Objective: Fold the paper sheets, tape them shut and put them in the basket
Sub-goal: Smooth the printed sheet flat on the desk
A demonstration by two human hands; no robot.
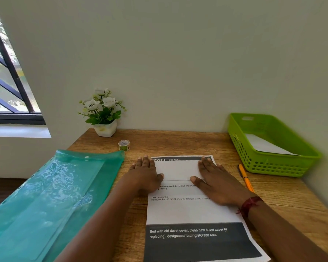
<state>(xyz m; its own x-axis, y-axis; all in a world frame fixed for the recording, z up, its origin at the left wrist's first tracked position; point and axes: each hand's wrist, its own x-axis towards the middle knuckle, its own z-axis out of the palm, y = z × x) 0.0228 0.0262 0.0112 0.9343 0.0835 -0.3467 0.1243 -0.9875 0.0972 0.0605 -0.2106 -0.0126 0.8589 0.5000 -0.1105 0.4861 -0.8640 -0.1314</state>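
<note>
Head camera looks forward and down, close over the desk (pixel 178 144).

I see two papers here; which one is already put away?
The plain white paper lying in the green basket. The other, a printed sheet, lies on the table under the left hand and right hand.

Looks like a home study corner or small office tbh: wooden desk (pixel 178 142) pushed against a plain wall (pixel 178 63), barred window (pixel 6 82) on the left, little pot of white flowers (pixel 102 112), teal plastic document folder (pixel 55 195), a pen (pixel 245 177) and a green filing basket (pixel 273 167). Probably someone's home, though this angle doesn't show enough to be sure.
</note>
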